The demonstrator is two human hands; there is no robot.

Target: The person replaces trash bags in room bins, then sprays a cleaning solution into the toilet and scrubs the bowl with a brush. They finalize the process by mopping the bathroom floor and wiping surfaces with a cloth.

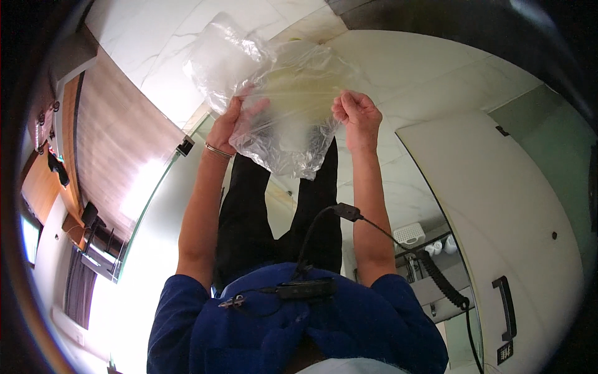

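Note:
A clear, crinkled plastic bag (289,149) is stretched out in front of my legs, held up between both hands. My left hand (236,114) grips its left side, with some fingers showing blurred through the film. My right hand (359,112) is closed in a fist and pinches the bag's right edge. Something pale yellow-green (303,89) shows through the plastic; whether it is inside or behind the bag, I cannot tell. A bunched part of clear plastic (224,61) bulges out at the upper left, above my left hand.
A white door (495,196) with a black handle (505,308) stands to the right. At left, a glass panel (154,201) borders wood-look flooring (126,126). Marble-patterned tiles (154,61) lie ahead. A coiled black cable (441,280) hangs by my right arm, near a white basket (409,235).

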